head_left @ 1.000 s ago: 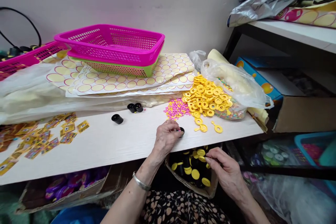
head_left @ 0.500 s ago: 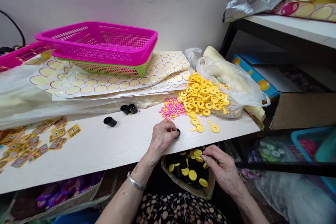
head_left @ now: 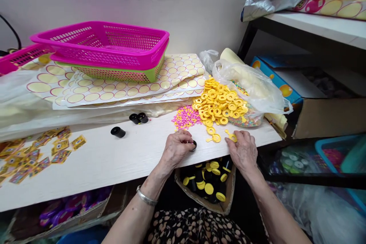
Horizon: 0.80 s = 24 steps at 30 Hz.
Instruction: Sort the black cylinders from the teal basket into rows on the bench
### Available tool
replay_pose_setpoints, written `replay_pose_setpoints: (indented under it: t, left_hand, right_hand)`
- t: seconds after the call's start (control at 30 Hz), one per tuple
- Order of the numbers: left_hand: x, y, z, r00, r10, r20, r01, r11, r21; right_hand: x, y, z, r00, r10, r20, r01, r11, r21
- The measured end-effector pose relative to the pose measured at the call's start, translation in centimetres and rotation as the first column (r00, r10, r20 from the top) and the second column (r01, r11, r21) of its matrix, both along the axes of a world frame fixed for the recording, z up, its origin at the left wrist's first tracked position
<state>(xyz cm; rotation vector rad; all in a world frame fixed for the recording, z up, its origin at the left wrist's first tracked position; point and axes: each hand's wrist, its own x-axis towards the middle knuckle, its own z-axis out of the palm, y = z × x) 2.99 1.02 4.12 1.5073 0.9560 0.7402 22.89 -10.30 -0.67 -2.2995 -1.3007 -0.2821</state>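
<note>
My left hand (head_left: 177,148) rests on the white table (head_left: 120,156) with its fingers closed round a small black tube (head_left: 193,145). My right hand (head_left: 241,150) lies at the table's front edge, its fingertips pinched on a loose yellow ring cap (head_left: 232,137). Another loose yellow ring cap (head_left: 215,138) lies between the hands. Behind them is a heap of yellow ring caps (head_left: 219,103) and a small pile of pink and yellow beads (head_left: 185,117). Below the table edge a cardboard box (head_left: 210,185) holds black tubes with yellow caps.
Three loose black tubes (head_left: 128,124) lie left of centre. Small printed stickers (head_left: 37,150) are scattered at the left. A stack of pink and green baskets (head_left: 108,51) sits on sticker sheets (head_left: 128,89). A plastic bag (head_left: 251,87) and shelves (head_left: 314,30) stand right.
My right hand has come up from the box under the table onto the table edge and closed on a yellow ring cap. My left hand has kept still on the black tube.
</note>
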Motion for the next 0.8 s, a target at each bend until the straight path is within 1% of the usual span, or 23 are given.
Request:
replay_pose_setpoints:
  t: [0.1,0.2,0.33,0.4,0.5,0.53,0.57,0.6,0.63,0.67,0.7,0.73,0.77,0.8]
  left_hand:
    - [0.0,0.1,0.2,0.999,-0.037,-0.021,0.037,0.999,0.007]
    - [-0.1,0.2,0.3,0.997,-0.07,-0.029,0.07,0.998,0.002]
    - [-0.2,0.4,0.1,0.996,-0.087,0.01,0.088,0.993,-0.078]
    - [-0.4,0.5,0.1,0.995,-0.097,0.029,0.1,0.988,-0.121]
    - [-0.5,0.7,0.1,0.992,-0.123,0.034,0.127,0.978,-0.165]
    - [-0.5,0.7,0.2,0.99,-0.133,0.036,0.138,0.975,-0.175]
    - [-0.6,0.7,0.2,0.989,-0.143,0.042,0.149,0.972,-0.182]
    - [-0.6,0.8,0.3,0.987,-0.153,0.05,0.16,0.969,-0.186]
    - [-0.6,0.8,0.3,0.985,-0.163,0.057,0.171,0.967,-0.187]
    - [-0.6,0.9,0.3,0.983,-0.172,0.063,0.181,0.966,-0.185]
    - [-0.6,0.9,0.4,0.981,-0.181,0.068,0.19,0.965,-0.182]
    - [-0.6,1.0,0.4,0.98,-0.187,0.07,0.197,0.964,-0.18]
    - [-0.6,1.0,0.4,0.979,-0.192,0.071,0.202,0.963,-0.18]
    - [-0.6,1.1,0.4,0.978,-0.196,0.073,0.206,0.961,-0.183]
  right_hand:
    - [0.3,0.1,-0.3,0.999,0.024,-0.023,-0.023,1.0,0.008]
    - [0.3,0.0,-0.5,0.997,-0.001,-0.081,0.002,1.0,0.005]
    - [0.5,0.0,-0.8,0.995,-0.006,-0.095,0.008,1.0,0.016]
    - [0.5,-0.1,-0.8,0.997,-0.009,-0.076,0.013,0.999,0.052]
    - [-0.5,-0.2,-0.2,0.999,-0.033,0.016,0.03,0.986,0.166]
    - [-1.2,-0.3,0.2,0.999,-0.007,0.047,-0.003,0.979,0.205]
    - [-2.0,-0.3,0.7,0.996,0.061,0.064,-0.074,0.969,0.236]
    - [-2.9,-0.3,1.1,0.984,0.169,0.062,-0.18,0.952,0.249]
    - [-3.9,-0.3,1.5,0.953,0.301,0.038,-0.3,0.921,0.248]
    - [-4.9,-0.1,1.9,0.906,0.424,-0.006,-0.41,0.879,0.241]
    - [-5.9,0.0,2.1,0.852,0.519,-0.06,-0.494,0.838,0.233]
    - [-6.8,0.3,2.2,0.809,0.576,-0.114,-0.544,0.808,0.226]
    - [-7.5,0.6,2.2,0.784,0.6,-0.162,-0.563,0.796,0.222]
    - [-8.0,0.9,2.1,0.774,0.6,-0.203,-0.562,0.798,0.219]
